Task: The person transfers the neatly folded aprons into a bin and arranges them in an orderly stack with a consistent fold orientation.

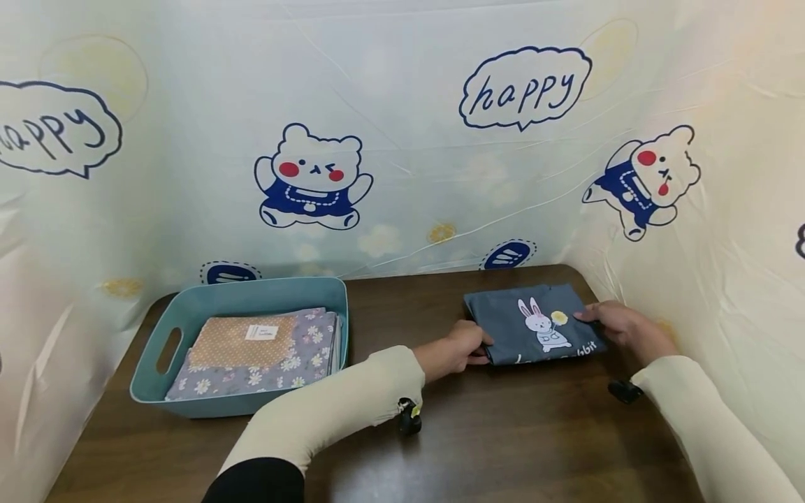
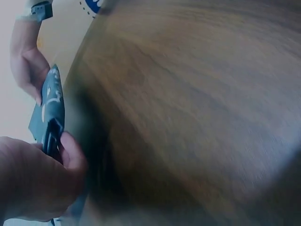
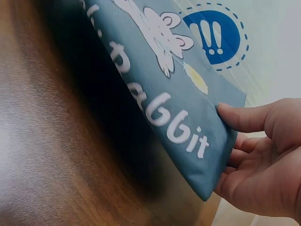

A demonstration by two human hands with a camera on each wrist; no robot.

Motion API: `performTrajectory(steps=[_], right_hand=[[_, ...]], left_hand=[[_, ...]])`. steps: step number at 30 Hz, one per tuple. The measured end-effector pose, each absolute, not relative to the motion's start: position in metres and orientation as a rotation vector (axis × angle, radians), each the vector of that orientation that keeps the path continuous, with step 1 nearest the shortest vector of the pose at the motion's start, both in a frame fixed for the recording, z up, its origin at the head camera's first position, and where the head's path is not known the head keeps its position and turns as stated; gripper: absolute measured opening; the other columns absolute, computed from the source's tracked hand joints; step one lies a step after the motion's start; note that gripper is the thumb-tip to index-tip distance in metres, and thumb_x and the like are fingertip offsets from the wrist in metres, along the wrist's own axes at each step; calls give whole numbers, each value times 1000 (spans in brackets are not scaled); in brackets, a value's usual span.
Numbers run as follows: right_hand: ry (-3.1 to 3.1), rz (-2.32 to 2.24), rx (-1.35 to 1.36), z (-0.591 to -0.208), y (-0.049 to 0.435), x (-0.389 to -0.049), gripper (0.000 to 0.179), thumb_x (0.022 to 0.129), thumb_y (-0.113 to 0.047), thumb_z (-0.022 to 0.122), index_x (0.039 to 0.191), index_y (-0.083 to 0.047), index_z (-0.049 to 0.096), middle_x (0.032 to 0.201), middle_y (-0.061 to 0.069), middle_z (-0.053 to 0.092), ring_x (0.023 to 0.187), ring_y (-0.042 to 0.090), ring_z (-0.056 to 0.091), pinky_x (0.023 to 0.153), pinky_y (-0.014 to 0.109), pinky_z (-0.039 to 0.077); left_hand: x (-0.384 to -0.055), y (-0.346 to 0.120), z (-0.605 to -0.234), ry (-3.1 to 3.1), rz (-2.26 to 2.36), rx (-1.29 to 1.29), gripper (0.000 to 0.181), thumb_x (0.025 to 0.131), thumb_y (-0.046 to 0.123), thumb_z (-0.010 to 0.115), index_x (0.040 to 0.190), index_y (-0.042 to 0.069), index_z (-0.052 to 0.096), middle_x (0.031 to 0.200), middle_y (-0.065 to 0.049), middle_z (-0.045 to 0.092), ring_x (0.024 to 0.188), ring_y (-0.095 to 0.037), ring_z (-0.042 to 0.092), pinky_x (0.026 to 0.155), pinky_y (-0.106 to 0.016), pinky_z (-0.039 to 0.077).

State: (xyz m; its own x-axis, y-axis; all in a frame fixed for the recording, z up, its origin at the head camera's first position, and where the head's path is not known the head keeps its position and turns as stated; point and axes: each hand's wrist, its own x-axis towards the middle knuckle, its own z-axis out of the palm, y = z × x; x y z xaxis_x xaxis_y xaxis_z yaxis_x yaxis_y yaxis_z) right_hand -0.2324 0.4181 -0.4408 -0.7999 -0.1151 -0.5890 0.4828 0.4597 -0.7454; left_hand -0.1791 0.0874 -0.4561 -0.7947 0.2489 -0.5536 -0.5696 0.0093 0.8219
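A folded grey-blue cloth (image 1: 503,325) with a white rabbit, a yellow flower and white lettering is at the back right of the table. My left hand (image 1: 462,346) pinches its left edge, thumb on one side and fingers on the other, as the left wrist view shows. At the right edge, my right hand (image 1: 625,328) grips the cloth with the thumb on top and the fingers underneath. In the right wrist view, the cloth (image 3: 178,127) is tilted over a dark shadow on the table, with part of the word "Rabbit" showing.
On the left stands a teal plastic basket (image 1: 144,391) with a handle hole. Folded floral fabric (image 1: 283,370) lies in it, topped by an orange dotted section with a white label (image 1: 261,332). A printed curtain (image 1: 409,175) surrounds the brown wooden table (image 1: 503,433).
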Motion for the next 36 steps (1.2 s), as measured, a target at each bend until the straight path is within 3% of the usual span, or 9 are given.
performTrajectory(steps=[3,7,13,19,25,29,31,36], right_hand=[[2115,-1365,283,-435,415,-228,14,105,-14,55,93,-11,63,99,-5,54,86,5,57,77,23,52],[2106,-1375,259,-427,410,-226,15,105,-14,56,92,-14,64,97,-5,57,86,5,58,77,22,53],[2131,-1339,275,-417,404,-224,12,104,-15,57,109,-5,60,98,-5,59,87,5,59,78,23,54],[2143,-1281,256,-404,397,-218,41,105,-18,56,135,9,48,104,-3,61,91,5,59,82,24,54],[2085,-1367,278,-404,391,-216,35,104,-17,58,132,5,56,99,-5,65,89,6,63,81,25,56],[2033,-1447,325,-406,383,-208,43,104,-16,59,138,8,51,98,-4,66,88,8,64,81,26,57],[2015,-1468,339,-405,377,-202,52,104,-16,59,145,12,42,99,-4,67,88,9,65,81,27,58],[2027,-1488,293,-400,362,-192,46,104,-16,58,140,10,46,97,-7,68,89,9,66,83,27,58]], left_hand=[[-181,80,-452,1716,1833,-291,11,91,-4,64,100,1,59,81,-8,59,74,-19,63,86,-41,62],[-183,73,-445,1727,1816,-251,9,91,-4,64,97,1,59,82,-8,57,71,-18,60,82,-38,62],[-183,64,-435,1727,1806,-218,14,92,-5,64,92,5,54,79,-7,57,68,-15,58,81,-34,62],[-182,53,-425,1731,1785,-168,13,94,-4,64,105,-1,59,84,-7,60,72,-15,62,84,-36,62],[-182,40,-416,1754,1770,-150,23,94,-4,65,117,-4,62,90,-7,63,77,-16,65,85,-36,62],[-182,32,-412,1775,1730,-136,28,96,-3,64,123,-4,61,98,-12,68,86,-19,69,86,-37,61],[-181,26,-411,1786,1704,-128,30,96,-2,63,126,-3,61,105,-16,70,91,-20,70,87,-37,61],[-180,8,-403,1814,1673,-88,33,97,-2,62,130,-3,60,114,-19,71,91,-19,70,89,-40,61]])
